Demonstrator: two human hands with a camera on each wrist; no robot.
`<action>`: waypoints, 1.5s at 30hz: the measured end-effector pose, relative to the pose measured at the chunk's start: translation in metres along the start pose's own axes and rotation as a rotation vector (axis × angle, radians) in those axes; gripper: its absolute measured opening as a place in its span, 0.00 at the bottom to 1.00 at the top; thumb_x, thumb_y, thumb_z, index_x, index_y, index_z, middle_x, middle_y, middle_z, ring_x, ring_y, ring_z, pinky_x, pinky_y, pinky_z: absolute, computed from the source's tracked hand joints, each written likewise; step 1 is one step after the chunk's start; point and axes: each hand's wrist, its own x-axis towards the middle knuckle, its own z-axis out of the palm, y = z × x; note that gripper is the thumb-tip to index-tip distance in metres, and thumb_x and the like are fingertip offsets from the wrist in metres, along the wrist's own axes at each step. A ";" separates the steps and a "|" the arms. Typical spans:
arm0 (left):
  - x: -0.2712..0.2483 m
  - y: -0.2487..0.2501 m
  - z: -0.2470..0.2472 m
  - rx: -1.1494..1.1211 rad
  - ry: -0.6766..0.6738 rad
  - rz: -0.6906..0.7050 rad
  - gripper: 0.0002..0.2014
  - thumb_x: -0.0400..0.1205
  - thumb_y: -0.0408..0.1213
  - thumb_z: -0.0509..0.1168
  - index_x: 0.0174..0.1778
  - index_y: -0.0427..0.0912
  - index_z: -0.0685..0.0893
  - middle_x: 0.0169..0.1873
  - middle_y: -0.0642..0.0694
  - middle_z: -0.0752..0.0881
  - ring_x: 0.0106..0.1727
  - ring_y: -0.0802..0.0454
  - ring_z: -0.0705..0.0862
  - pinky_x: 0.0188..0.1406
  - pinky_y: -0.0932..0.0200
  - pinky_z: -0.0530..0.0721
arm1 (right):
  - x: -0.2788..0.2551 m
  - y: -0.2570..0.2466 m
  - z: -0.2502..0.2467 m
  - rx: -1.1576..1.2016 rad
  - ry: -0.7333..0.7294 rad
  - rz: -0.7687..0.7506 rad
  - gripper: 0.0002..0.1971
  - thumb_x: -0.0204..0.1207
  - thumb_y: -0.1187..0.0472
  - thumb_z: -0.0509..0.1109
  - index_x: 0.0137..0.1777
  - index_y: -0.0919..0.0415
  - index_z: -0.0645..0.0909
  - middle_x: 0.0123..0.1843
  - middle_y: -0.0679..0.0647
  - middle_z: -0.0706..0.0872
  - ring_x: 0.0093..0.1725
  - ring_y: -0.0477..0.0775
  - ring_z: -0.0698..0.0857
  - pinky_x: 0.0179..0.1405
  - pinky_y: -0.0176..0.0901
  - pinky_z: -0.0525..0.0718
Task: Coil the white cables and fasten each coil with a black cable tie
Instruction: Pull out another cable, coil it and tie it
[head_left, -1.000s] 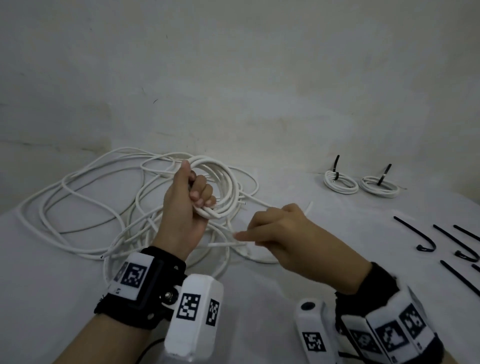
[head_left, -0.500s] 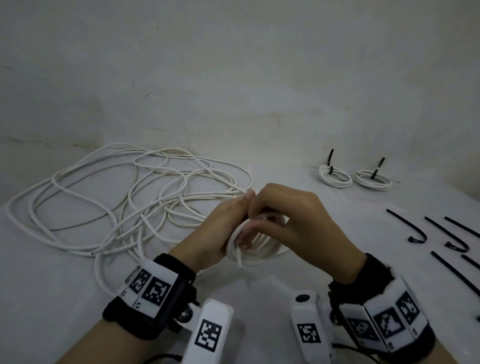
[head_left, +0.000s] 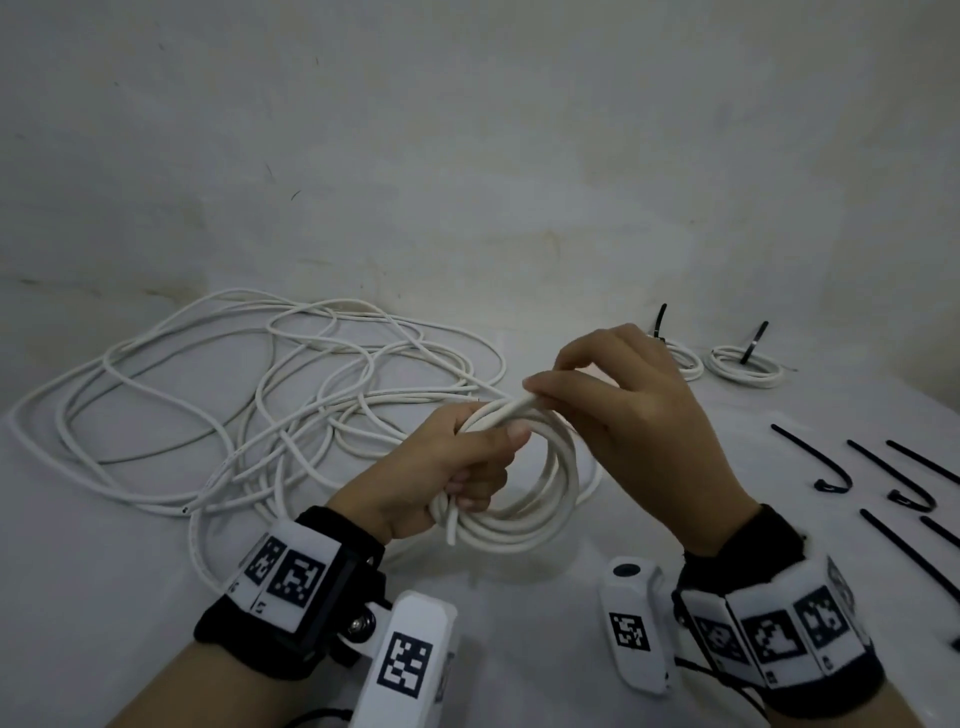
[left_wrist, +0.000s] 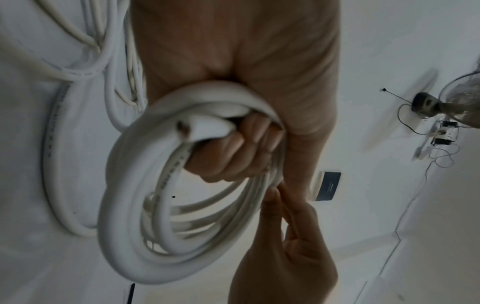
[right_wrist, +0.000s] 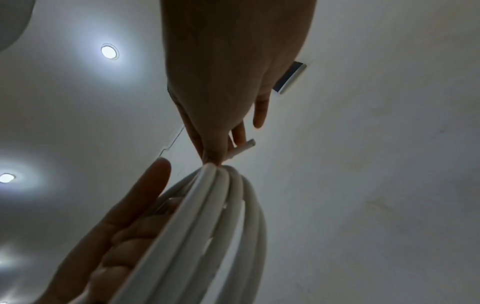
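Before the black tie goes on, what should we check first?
1. Left hand grips the coil: ok.
2. Right hand pinches the cable end: ok.
3. End tucked into the coil: not ok, it sticks out.
4. Loose black cable ties within sight on the table: ok.
5. Coil free of the loose cable pile: cannot tell.

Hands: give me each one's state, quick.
Left hand: fingers curled round the white cable coil, gripping it.
Right hand: pinching the coil's cable end.
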 end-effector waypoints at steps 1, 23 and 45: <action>0.000 0.000 0.000 -0.012 -0.002 -0.013 0.14 0.69 0.45 0.70 0.33 0.43 0.71 0.15 0.54 0.63 0.15 0.62 0.59 0.13 0.72 0.63 | -0.001 0.000 0.001 -0.008 0.018 0.019 0.09 0.79 0.60 0.68 0.46 0.64 0.88 0.41 0.57 0.85 0.40 0.60 0.80 0.37 0.52 0.77; -0.007 0.011 -0.001 -0.075 -0.150 -0.092 0.12 0.65 0.34 0.68 0.22 0.47 0.70 0.13 0.55 0.63 0.13 0.64 0.61 0.13 0.73 0.64 | 0.003 -0.010 -0.005 0.188 0.191 0.327 0.06 0.74 0.62 0.74 0.42 0.64 0.89 0.34 0.53 0.85 0.33 0.44 0.78 0.35 0.26 0.74; 0.000 0.015 0.012 0.087 0.282 0.008 0.21 0.69 0.56 0.62 0.27 0.44 0.63 0.14 0.53 0.59 0.13 0.60 0.57 0.13 0.70 0.59 | 0.007 -0.020 -0.005 0.908 -0.275 0.867 0.18 0.67 0.45 0.71 0.53 0.54 0.83 0.35 0.60 0.89 0.36 0.55 0.90 0.38 0.41 0.86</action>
